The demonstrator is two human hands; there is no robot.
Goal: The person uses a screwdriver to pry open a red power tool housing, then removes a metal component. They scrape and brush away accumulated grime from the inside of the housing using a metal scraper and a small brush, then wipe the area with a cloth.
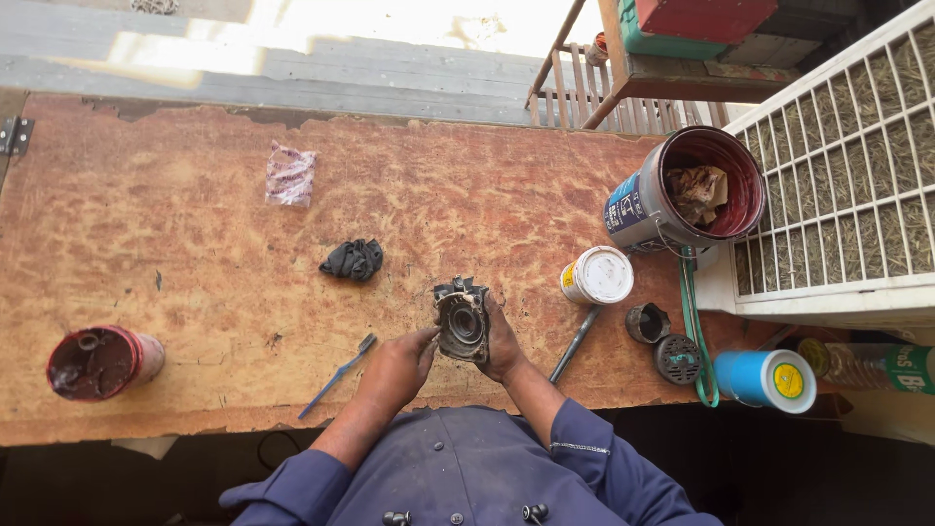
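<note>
Both hands (394, 365) (504, 343) clasp a grimy housing (462, 319) (rags fill the paint can (682, 190)).

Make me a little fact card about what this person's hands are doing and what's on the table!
Left hand: touching the grimy metal part
Right hand: gripping the part
Table: worn, orange-brown
Left of hands: blue toothbrush, black rag, red cup
Right of hands: white-lidded jar, screwdriver, red-lined bucket
</note>
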